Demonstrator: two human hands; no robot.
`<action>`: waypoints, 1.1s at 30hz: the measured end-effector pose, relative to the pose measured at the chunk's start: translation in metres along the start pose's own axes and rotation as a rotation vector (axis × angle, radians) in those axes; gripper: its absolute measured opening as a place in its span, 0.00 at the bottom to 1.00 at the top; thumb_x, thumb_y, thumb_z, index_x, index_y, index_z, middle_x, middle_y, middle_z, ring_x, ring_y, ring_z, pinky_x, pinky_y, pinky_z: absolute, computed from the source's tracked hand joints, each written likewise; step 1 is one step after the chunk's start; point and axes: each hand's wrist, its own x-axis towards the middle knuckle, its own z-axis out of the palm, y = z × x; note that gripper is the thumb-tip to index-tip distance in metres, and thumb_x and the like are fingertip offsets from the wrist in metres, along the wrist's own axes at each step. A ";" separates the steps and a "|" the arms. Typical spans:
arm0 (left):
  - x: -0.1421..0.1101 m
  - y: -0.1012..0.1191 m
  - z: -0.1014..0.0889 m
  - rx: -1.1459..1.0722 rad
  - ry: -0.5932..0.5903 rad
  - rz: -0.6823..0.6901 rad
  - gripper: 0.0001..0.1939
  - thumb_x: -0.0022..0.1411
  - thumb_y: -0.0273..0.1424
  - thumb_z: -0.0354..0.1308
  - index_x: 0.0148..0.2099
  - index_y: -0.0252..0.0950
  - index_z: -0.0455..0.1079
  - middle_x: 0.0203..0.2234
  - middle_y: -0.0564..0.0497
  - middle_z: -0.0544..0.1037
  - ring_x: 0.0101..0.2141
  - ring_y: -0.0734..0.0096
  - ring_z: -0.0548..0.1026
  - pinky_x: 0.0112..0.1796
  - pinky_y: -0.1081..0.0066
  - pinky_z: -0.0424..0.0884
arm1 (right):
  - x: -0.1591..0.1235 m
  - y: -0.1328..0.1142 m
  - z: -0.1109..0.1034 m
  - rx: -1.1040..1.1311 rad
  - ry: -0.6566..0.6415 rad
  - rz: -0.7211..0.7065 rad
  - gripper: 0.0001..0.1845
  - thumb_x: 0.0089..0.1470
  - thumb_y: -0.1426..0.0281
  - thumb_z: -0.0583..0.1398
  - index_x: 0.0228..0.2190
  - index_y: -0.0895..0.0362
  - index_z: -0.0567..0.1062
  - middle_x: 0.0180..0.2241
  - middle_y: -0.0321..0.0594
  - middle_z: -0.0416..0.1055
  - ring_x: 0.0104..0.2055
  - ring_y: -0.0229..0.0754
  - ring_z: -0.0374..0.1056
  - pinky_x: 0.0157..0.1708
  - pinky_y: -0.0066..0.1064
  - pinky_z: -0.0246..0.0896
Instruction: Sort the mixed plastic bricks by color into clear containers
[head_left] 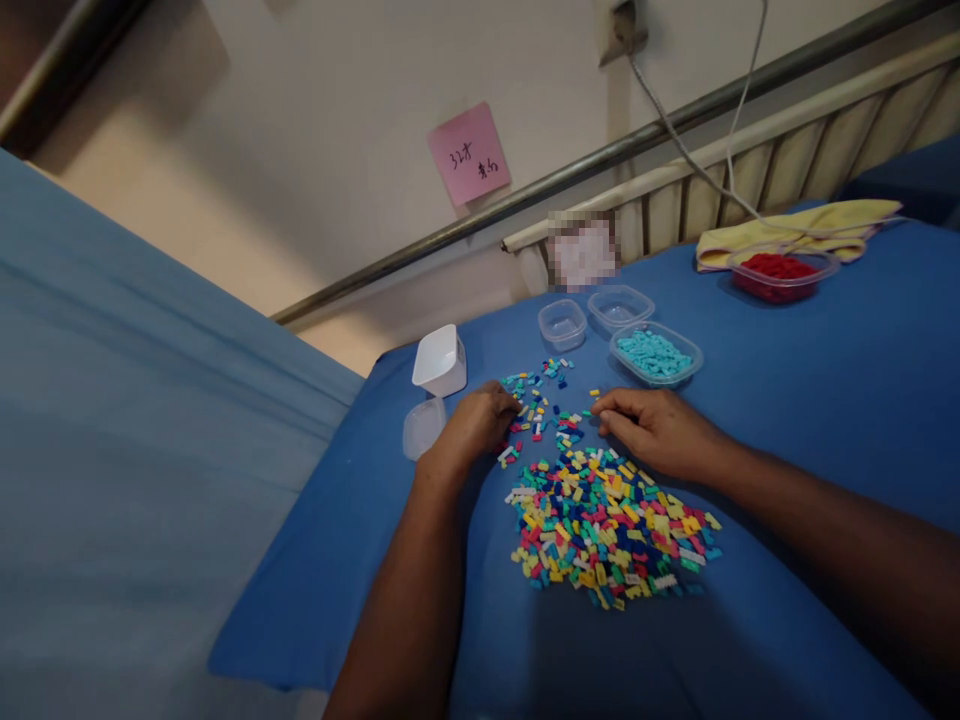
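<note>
A heap of small coloured building bricks point(611, 525) lies on the blue cover between my forearms. Farther up, a looser scatter of the same bricks point(536, 410) spreads between my two hands. My left hand point(484, 420) rests at the scatter's left edge, fingers curled down and pressed together; whatever is in them is hidden. On the other side, my right hand point(652, 428) has its thumb and forefinger close together beside a green piece and a yellow one. Its grip is too small to make out. Behind it stands a clear tub of turquoise bricks point(652, 353).
Two clear tubs point(562, 325) stand at the back, beside a white container point(441, 360). A translucent lid point(424, 428) lies left of my left hand. Far right are a tub of red bricks point(776, 275) and a yellow cloth point(799, 228). A blue curtain point(142, 450) hangs at left.
</note>
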 end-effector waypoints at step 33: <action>0.068 0.024 -0.050 -0.002 -0.036 -0.281 0.12 0.64 0.27 0.60 0.45 0.36 0.84 0.35 0.47 0.85 0.34 0.64 0.79 0.38 0.67 0.70 | 0.006 -0.005 0.000 -0.016 0.013 -0.043 0.11 0.65 0.71 0.58 0.41 0.51 0.82 0.34 0.35 0.85 0.35 0.44 0.79 0.35 0.34 0.66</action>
